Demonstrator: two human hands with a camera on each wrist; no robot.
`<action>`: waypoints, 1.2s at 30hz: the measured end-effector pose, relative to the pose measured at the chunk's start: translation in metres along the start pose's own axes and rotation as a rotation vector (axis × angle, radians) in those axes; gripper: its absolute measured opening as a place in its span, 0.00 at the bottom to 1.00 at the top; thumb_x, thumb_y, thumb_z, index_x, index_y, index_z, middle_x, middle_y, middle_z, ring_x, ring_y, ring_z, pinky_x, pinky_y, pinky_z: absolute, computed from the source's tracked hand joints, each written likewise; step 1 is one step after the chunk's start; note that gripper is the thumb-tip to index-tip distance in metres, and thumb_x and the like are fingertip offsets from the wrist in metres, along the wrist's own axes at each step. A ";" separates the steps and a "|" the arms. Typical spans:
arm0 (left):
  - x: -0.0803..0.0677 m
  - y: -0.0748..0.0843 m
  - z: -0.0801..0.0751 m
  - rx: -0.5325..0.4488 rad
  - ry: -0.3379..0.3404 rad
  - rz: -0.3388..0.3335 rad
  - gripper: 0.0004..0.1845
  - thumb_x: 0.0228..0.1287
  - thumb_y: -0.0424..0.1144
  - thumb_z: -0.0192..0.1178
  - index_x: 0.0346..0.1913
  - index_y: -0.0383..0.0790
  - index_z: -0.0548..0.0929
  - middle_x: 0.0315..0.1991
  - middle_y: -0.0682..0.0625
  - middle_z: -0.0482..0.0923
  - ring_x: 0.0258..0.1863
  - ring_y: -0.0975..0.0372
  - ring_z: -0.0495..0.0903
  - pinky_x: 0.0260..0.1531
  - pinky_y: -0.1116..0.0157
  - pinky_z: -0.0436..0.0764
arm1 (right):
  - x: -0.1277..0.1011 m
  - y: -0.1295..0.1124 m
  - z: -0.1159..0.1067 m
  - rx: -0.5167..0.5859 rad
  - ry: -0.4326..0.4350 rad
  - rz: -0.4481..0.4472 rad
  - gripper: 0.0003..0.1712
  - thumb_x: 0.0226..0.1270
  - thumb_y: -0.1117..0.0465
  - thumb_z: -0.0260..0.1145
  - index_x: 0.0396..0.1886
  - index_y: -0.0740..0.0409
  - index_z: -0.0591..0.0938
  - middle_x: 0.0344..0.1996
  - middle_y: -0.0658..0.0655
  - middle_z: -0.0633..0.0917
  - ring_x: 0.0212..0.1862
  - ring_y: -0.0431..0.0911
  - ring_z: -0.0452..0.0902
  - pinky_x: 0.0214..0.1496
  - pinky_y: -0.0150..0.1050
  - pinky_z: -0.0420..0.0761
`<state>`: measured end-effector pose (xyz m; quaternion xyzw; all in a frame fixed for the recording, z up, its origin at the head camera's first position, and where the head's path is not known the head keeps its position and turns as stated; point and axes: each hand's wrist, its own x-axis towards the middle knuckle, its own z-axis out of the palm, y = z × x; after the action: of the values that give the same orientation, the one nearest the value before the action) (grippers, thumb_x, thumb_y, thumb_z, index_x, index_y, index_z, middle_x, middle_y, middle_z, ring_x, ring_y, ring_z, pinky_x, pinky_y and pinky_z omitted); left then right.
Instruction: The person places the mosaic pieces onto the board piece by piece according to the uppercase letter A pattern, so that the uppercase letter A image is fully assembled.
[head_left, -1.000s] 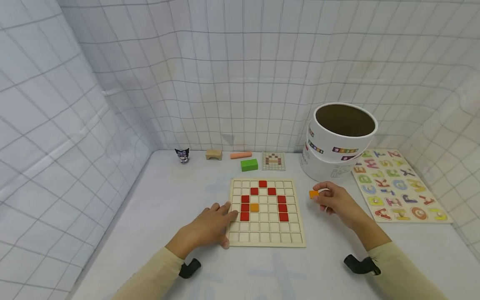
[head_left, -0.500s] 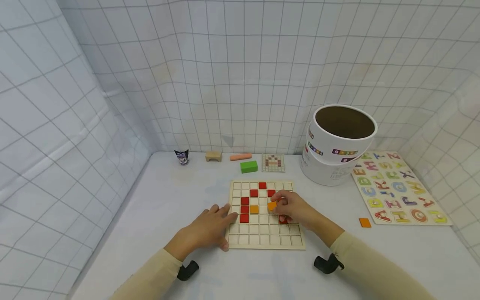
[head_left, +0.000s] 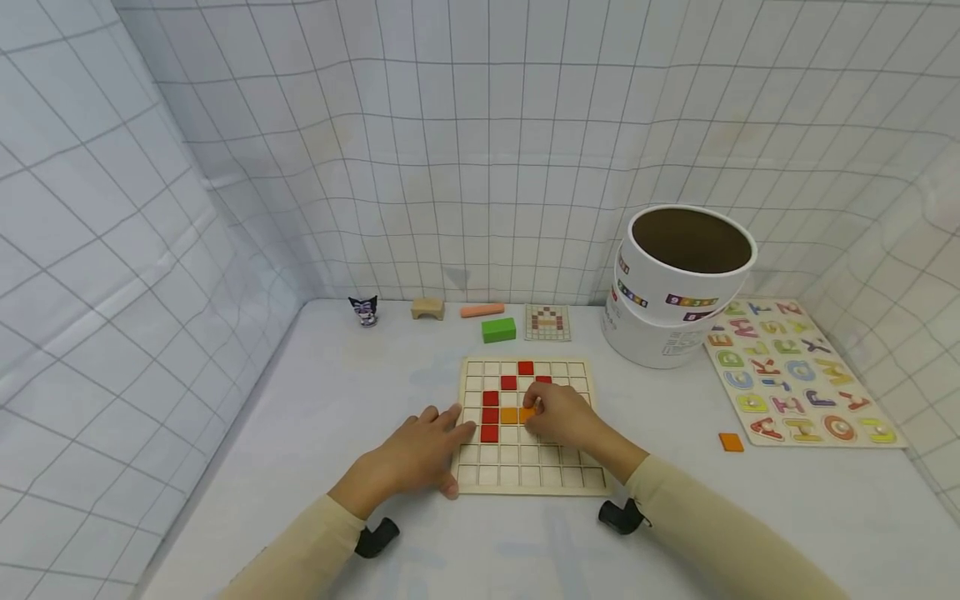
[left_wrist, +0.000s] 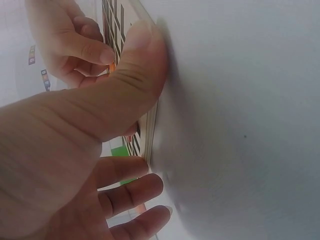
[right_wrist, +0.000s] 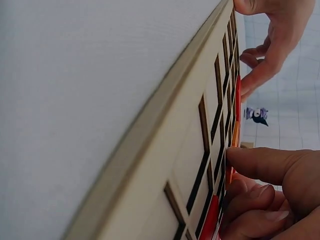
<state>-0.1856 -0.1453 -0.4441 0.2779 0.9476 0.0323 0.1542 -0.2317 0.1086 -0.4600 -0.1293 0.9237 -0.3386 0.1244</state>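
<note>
A wooden grid board (head_left: 529,477) lies flat on the table with red tiles (head_left: 490,416) in several cells. One orange tile (head_left: 508,416) sits in a cell beside the left red column. My right hand (head_left: 566,417) pinches a second orange tile (head_left: 527,415) at the cell just right of it; whether it lies fully flat is hidden by the fingers. This hand covers the right-hand red tiles. At the board's left side rests my left hand (head_left: 417,451), fingers loosely extended, a fingertip on the board and the thumb (left_wrist: 145,55) against its edge.
A loose orange tile (head_left: 731,442) lies at the right, near a letter puzzle board (head_left: 795,375). Behind stands a white bucket (head_left: 667,321). Along the back are a pattern card (head_left: 547,322), green block (head_left: 498,330), orange stick (head_left: 482,310), wooden arch (head_left: 427,309) and small figurine (head_left: 365,311).
My right hand has carried the orange tile left from beside the board to a cell next to the first orange tile. My left hand has stayed at the board's left edge.
</note>
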 end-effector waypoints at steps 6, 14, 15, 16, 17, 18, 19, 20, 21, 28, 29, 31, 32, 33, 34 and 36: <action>0.001 0.001 0.001 -0.018 -0.007 0.003 0.49 0.49 0.58 0.76 0.75 0.47 0.70 0.78 0.41 0.60 0.67 0.46 0.67 0.64 0.43 0.70 | -0.013 0.014 -0.009 0.079 -0.008 -0.001 0.12 0.63 0.64 0.71 0.46 0.53 0.84 0.22 0.50 0.76 0.26 0.43 0.70 0.27 0.36 0.68; -0.003 0.003 0.002 -0.033 0.000 -0.004 0.50 0.48 0.57 0.78 0.74 0.47 0.70 0.78 0.41 0.60 0.68 0.46 0.66 0.64 0.42 0.70 | -0.077 0.077 -0.059 0.313 0.028 0.044 0.19 0.67 0.60 0.71 0.56 0.59 0.81 0.36 0.55 0.79 0.36 0.47 0.75 0.32 0.36 0.75; -0.003 0.003 0.002 -0.036 0.001 -0.006 0.50 0.47 0.57 0.78 0.75 0.47 0.70 0.78 0.41 0.60 0.68 0.46 0.66 0.65 0.42 0.69 | -0.087 0.087 -0.067 0.348 0.041 0.072 0.21 0.67 0.60 0.72 0.57 0.60 0.80 0.37 0.56 0.78 0.34 0.46 0.74 0.30 0.36 0.74; -0.004 0.003 0.002 -0.038 0.001 -0.008 0.50 0.47 0.56 0.78 0.75 0.47 0.70 0.78 0.41 0.60 0.68 0.45 0.66 0.65 0.42 0.69 | -0.096 0.097 -0.075 0.377 0.057 0.103 0.23 0.67 0.59 0.72 0.58 0.61 0.79 0.38 0.57 0.77 0.33 0.45 0.73 0.29 0.35 0.73; -0.004 0.003 0.002 -0.037 0.002 -0.008 0.50 0.47 0.56 0.78 0.75 0.47 0.70 0.78 0.41 0.60 0.68 0.46 0.66 0.65 0.42 0.69 | -0.106 0.106 -0.083 0.389 0.076 0.128 0.24 0.68 0.58 0.72 0.60 0.62 0.78 0.39 0.57 0.77 0.31 0.44 0.73 0.28 0.35 0.73; -0.004 0.003 0.002 -0.035 0.003 -0.008 0.50 0.47 0.56 0.78 0.75 0.47 0.70 0.78 0.41 0.60 0.68 0.46 0.66 0.65 0.42 0.69 | -0.115 0.115 -0.090 0.391 0.099 0.153 0.26 0.68 0.58 0.71 0.61 0.63 0.78 0.40 0.57 0.77 0.30 0.43 0.72 0.26 0.35 0.72; -0.004 0.003 0.001 -0.035 0.004 -0.007 0.50 0.47 0.56 0.78 0.75 0.47 0.70 0.78 0.41 0.60 0.68 0.46 0.66 0.64 0.42 0.70 | -0.124 0.124 -0.096 0.384 0.120 0.172 0.27 0.69 0.57 0.71 0.62 0.64 0.77 0.41 0.57 0.76 0.29 0.43 0.71 0.25 0.35 0.72; -0.004 0.002 0.001 -0.035 0.007 -0.007 0.50 0.47 0.56 0.78 0.75 0.47 0.70 0.78 0.41 0.60 0.68 0.46 0.66 0.64 0.42 0.70 | -0.131 0.132 -0.101 0.370 0.139 0.190 0.28 0.69 0.56 0.71 0.63 0.64 0.76 0.42 0.57 0.76 0.28 0.42 0.71 0.25 0.36 0.72; -0.004 0.001 0.002 -0.034 0.008 -0.006 0.50 0.47 0.56 0.78 0.75 0.47 0.70 0.78 0.40 0.60 0.67 0.46 0.67 0.64 0.42 0.70 | -0.139 0.140 -0.106 0.344 0.152 0.208 0.29 0.70 0.54 0.70 0.64 0.64 0.76 0.43 0.57 0.76 0.29 0.42 0.72 0.26 0.36 0.73; -0.004 -0.001 0.002 -0.038 0.012 -0.004 0.50 0.48 0.56 0.78 0.75 0.46 0.70 0.78 0.40 0.59 0.66 0.46 0.68 0.63 0.42 0.70 | -0.166 0.175 -0.120 0.147 0.184 0.310 0.34 0.68 0.51 0.72 0.65 0.67 0.75 0.53 0.62 0.80 0.39 0.41 0.75 0.32 0.37 0.78; -0.004 -0.001 0.002 -0.038 0.011 -0.003 0.50 0.48 0.56 0.77 0.75 0.46 0.70 0.78 0.40 0.59 0.66 0.46 0.68 0.63 0.42 0.70 | -0.167 0.178 -0.120 0.124 0.185 0.321 0.33 0.67 0.52 0.72 0.64 0.68 0.75 0.53 0.63 0.79 0.40 0.42 0.75 0.33 0.37 0.78; -0.004 -0.001 0.002 -0.037 0.010 -0.001 0.50 0.48 0.56 0.77 0.75 0.46 0.70 0.78 0.40 0.60 0.66 0.46 0.68 0.63 0.42 0.71 | -0.167 0.181 -0.121 0.077 0.192 0.329 0.33 0.66 0.52 0.73 0.62 0.68 0.76 0.52 0.64 0.79 0.41 0.44 0.75 0.32 0.36 0.79; -0.004 -0.001 0.002 -0.035 0.010 0.001 0.50 0.48 0.56 0.77 0.75 0.46 0.70 0.78 0.40 0.60 0.66 0.46 0.68 0.63 0.42 0.71 | -0.167 0.182 -0.121 0.052 0.198 0.329 0.32 0.66 0.52 0.73 0.61 0.68 0.77 0.51 0.64 0.80 0.41 0.45 0.75 0.32 0.36 0.79; -0.004 -0.001 0.002 -0.036 0.009 0.003 0.50 0.48 0.56 0.77 0.75 0.47 0.70 0.78 0.40 0.59 0.66 0.46 0.68 0.63 0.43 0.71 | -0.167 0.182 -0.122 0.032 0.205 0.329 0.31 0.65 0.52 0.73 0.60 0.68 0.77 0.50 0.63 0.80 0.41 0.46 0.75 0.32 0.35 0.78; -0.004 -0.001 0.002 -0.035 0.011 0.006 0.50 0.48 0.56 0.77 0.75 0.46 0.70 0.78 0.40 0.60 0.66 0.46 0.68 0.63 0.42 0.71 | -0.166 0.183 -0.122 0.017 0.211 0.327 0.30 0.65 0.53 0.73 0.59 0.68 0.78 0.48 0.63 0.80 0.41 0.47 0.75 0.32 0.35 0.78; -0.004 0.000 0.002 -0.038 0.014 0.008 0.50 0.48 0.56 0.77 0.75 0.46 0.70 0.78 0.40 0.60 0.66 0.46 0.68 0.63 0.42 0.71 | -0.164 0.182 -0.123 -0.008 0.219 0.323 0.29 0.66 0.53 0.72 0.59 0.68 0.78 0.46 0.61 0.80 0.40 0.47 0.74 0.31 0.35 0.76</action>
<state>-0.1823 -0.1477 -0.4446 0.2784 0.9468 0.0530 0.1527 -0.1449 0.3689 -0.4657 0.0580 0.9417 -0.3227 0.0754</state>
